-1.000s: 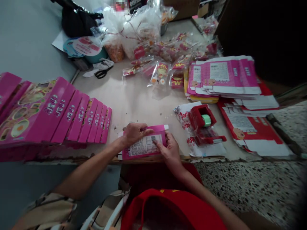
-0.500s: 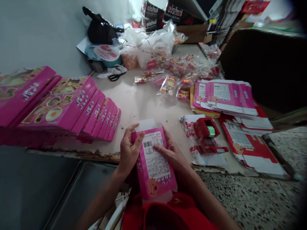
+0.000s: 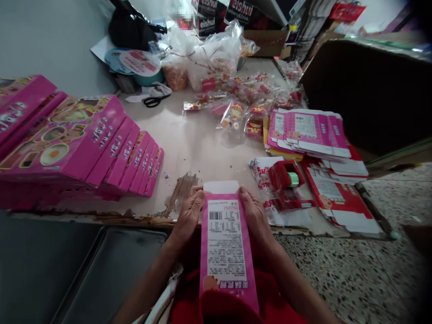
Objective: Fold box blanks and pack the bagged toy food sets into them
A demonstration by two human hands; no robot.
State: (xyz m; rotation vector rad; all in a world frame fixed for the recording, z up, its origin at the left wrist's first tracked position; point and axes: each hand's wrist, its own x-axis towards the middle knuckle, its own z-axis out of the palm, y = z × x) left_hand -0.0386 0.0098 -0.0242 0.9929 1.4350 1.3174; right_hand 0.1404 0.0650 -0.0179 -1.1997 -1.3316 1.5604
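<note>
Between my hands is a pink cardboard box (image 3: 225, 243) with a white printed label and a barcode on the side facing me. A pale flap stands out at its far end. My left hand (image 3: 191, 211) is closed on the far left edge, thumb near the corner. On the opposite edge my right hand (image 3: 256, 213) grips the far right corner. Red cloth covers the box's near end. Just right of my right hand, a red tape dispenser (image 3: 286, 182) with a green roll rests on a white and red plastic bag (image 3: 265, 173).
Pink boxes (image 3: 111, 139) lean in a row at the left. Flat pink cartons (image 3: 307, 130) and red cartons (image 3: 337, 198) are stacked at the right. Several small plastic packets (image 3: 232, 114), black scissors (image 3: 155, 101) and clear bags (image 3: 216, 58) lie farther back. A large dark carton (image 3: 357, 99) stands far right.
The box has turned upright and square to me and come slightly nearer. My right thumb has moved off the label to the edge, and my left hand has shifted along its side.
</note>
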